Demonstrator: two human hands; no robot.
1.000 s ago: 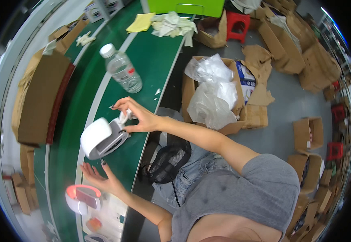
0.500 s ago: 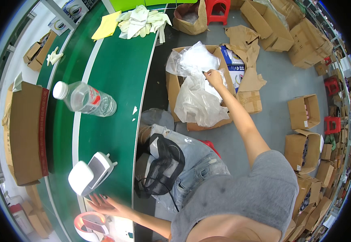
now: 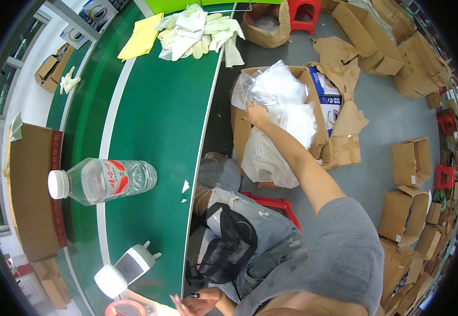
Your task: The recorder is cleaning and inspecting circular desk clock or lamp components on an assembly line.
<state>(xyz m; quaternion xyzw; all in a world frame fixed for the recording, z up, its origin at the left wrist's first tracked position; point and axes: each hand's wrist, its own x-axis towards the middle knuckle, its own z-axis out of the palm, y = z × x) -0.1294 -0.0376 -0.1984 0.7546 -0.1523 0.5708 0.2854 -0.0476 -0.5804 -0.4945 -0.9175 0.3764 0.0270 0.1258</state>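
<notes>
My right hand [image 3: 256,114] reaches into an open cardboard carton [image 3: 316,108] on the floor to the right of the bench. Its fingers are closed at the edge of a clear plastic bag [image 3: 268,158]. White plastic-wrapped items [image 3: 281,87] lie beside it in the carton. My left hand [image 3: 200,302] hangs by the bench edge at the bottom, fingers apart and holding nothing. Close to it on the bench are a white device with a grey panel [image 3: 129,268] and a lit pink-and-white ring-shaped object [image 3: 126,309], partly cut off.
A water bottle [image 3: 115,180] lies on the green bench [image 3: 155,110]. Farther off are white gloves [image 3: 200,31] and a yellow cloth [image 3: 140,37]. A black mesh bag [image 3: 231,239] rests on my lap. Cardboard boxes [image 3: 405,216] and red stools [image 3: 303,16] stand on the floor.
My right hand has moved left across the carton, and more of the white contents shows. My left hand has drawn back from the white device toward the bench edge. The view has shifted.
</notes>
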